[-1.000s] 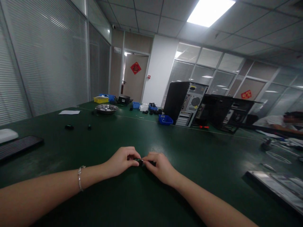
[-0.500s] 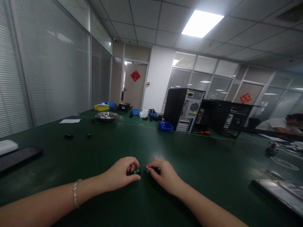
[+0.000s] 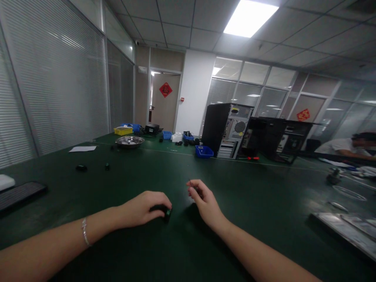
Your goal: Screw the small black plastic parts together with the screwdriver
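Observation:
My left hand rests low over the dark green table, its thumb and fingers closed on a small dark part with green on it. To the right and slightly farther off, my right hand is raised a little above the table. Its thumb and forefinger pinch a thin, small item, too fine to make out. The two hands are apart.
A keyboard lies at the left, with a mouse and a small dark part beyond it. Farther back stand a metal bowl, a blue bin and computer cases. A person leans at the far right.
My right hand has lifted and moved away from my left hand with the thin item. My left hand's fingers have closed more on the green part, which has turned. The view has shifted slightly.

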Demonstrator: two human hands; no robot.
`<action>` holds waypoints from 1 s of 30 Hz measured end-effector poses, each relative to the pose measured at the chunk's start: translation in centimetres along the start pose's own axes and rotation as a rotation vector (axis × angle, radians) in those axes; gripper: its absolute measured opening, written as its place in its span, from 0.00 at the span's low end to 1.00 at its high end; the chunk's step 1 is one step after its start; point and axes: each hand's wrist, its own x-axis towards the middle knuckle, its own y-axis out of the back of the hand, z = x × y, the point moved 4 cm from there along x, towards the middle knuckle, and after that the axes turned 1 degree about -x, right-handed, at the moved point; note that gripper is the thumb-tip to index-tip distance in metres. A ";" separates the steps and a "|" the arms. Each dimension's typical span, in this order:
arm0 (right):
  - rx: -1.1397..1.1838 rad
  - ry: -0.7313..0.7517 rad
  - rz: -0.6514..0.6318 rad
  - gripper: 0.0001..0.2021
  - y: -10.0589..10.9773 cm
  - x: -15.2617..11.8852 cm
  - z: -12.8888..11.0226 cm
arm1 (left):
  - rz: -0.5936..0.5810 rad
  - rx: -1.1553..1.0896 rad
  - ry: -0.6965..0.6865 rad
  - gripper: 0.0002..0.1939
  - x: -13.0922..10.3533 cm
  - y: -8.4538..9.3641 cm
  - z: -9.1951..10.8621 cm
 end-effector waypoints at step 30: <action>-0.449 0.212 -0.213 0.10 1.2 -1.3 -4.7 | 0.045 0.184 -0.049 0.01 0.0 -0.7 0.3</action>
